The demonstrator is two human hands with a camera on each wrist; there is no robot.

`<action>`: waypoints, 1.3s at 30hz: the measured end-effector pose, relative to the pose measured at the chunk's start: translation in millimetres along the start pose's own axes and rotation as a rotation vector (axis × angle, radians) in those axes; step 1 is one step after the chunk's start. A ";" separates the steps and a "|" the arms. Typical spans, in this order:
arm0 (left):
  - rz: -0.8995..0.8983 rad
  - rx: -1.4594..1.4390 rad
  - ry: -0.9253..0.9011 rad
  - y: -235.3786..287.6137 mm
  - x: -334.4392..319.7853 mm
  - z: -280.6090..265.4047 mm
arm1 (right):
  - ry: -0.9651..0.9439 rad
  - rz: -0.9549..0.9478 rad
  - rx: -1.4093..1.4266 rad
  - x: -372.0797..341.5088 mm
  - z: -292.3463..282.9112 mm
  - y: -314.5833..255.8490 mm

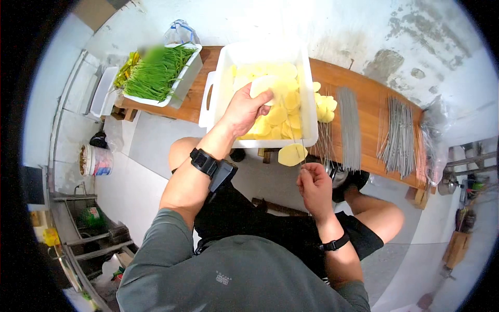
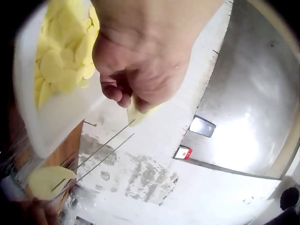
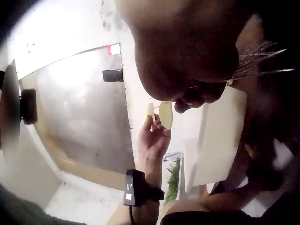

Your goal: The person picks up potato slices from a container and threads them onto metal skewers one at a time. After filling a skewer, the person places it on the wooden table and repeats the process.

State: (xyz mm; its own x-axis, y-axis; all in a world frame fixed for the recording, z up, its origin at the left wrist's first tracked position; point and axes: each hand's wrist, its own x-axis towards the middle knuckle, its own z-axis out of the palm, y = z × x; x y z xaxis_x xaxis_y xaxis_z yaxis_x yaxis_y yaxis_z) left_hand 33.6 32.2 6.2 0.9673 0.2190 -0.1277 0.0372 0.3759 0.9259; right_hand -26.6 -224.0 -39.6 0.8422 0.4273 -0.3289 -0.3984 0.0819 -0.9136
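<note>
My left hand [image 1: 245, 110] pinches a pale yellow potato slice [image 1: 263, 86] between thumb and fingers, over a white tub [image 1: 313, 117] of similar slices. In the left wrist view, that slice [image 2: 136, 114] lies right at the tips of two thin metal skewers [image 2: 101, 149]. Their lower ends are in my right hand [image 1: 316, 188], its thumb and fingers pinched together. One potato slice [image 1: 292, 154] is threaded on the skewers, just above the right fingers. Seen from the right wrist, this threaded slice [image 3: 165, 115] is close to my left hand [image 3: 153, 141].
The tub stands on a wooden bench [image 1: 366, 78] against the wall. Right of it lie stacked skewered slices [image 1: 326, 108] and bundles of metal skewers [image 1: 349, 127]. Green chives [image 1: 156, 75] fill a white bin [image 1: 182, 86] at the left. A bucket [image 1: 96, 159] stands on the floor.
</note>
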 end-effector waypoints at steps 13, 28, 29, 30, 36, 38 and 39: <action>0.072 -0.063 -0.043 -2.3 -23.1 -0.4 | 0.041 -0.142 -0.091 -19.0 7.7 7.0; 0.081 -0.022 0.136 0.7 -28.5 7.7 | 0.032 -0.218 -0.208 -17.9 13.2 10.3; 0.070 -0.026 0.136 -0.4 -29.4 7.5 | 0.036 -0.208 -0.243 -18.9 12.8 10.3; 0.064 -0.035 0.123 0.2 -28.1 6.7 | 0.041 -0.200 -0.245 -20.0 12.4 11.2; 0.057 -0.049 0.108 -2.5 -26.6 6.5 | 0.031 -0.179 -0.149 -20.8 12.7 14.4; 0.058 -0.054 0.113 -2.6 -26.5 8.1 | 0.037 -0.175 -0.147 -22.2 13.4 14.6; 0.043 -0.046 0.125 -1.7 -26.5 9.2 | 0.040 -0.173 -0.146 -21.7 13.4 13.6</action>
State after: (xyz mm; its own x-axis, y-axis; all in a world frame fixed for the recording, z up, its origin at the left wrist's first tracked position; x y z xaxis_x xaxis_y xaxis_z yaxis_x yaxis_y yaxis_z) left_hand 10.2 17.5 11.2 0.9287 0.3457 -0.1341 -0.0181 0.4035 0.9148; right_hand -55.1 -220.1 -41.8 0.9084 0.3818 -0.1705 -0.1921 0.0188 -0.9812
